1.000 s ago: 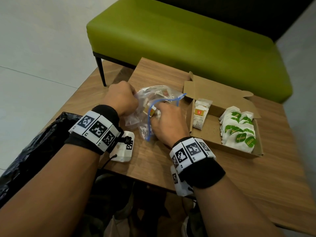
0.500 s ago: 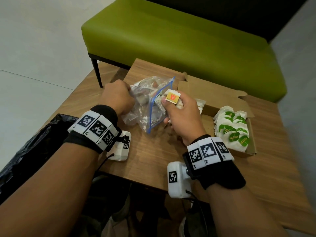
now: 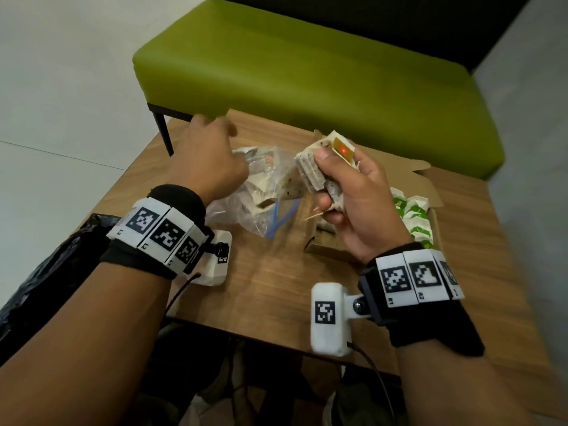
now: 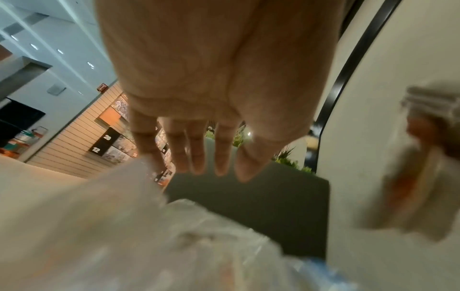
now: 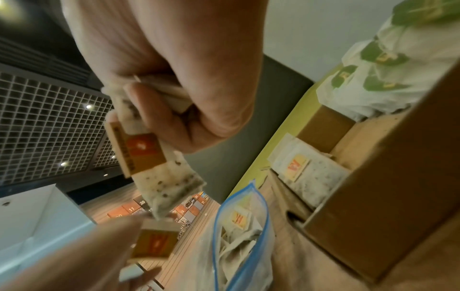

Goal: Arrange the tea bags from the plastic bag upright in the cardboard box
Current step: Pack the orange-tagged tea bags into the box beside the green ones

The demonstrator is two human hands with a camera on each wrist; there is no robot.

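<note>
Right hand [image 3: 353, 204]: grip curled round a stack of white paper tea bags with orange-red tags [image 3: 319, 170], raised above the open brown cardboard box [image 3: 427, 176].
Left hand [image 3: 209, 158]: fingers straight, grip empty, over the clear plastic zip bag with blue seal [image 3: 261, 207] on the wooden worktop [image 3: 270, 287].
Box contents: upright green-tagged tea bags [image 3: 415, 216].

Left hand [image 3: 209, 158] fingers extended, right hand [image 3: 350, 192] fingers curled
</note>
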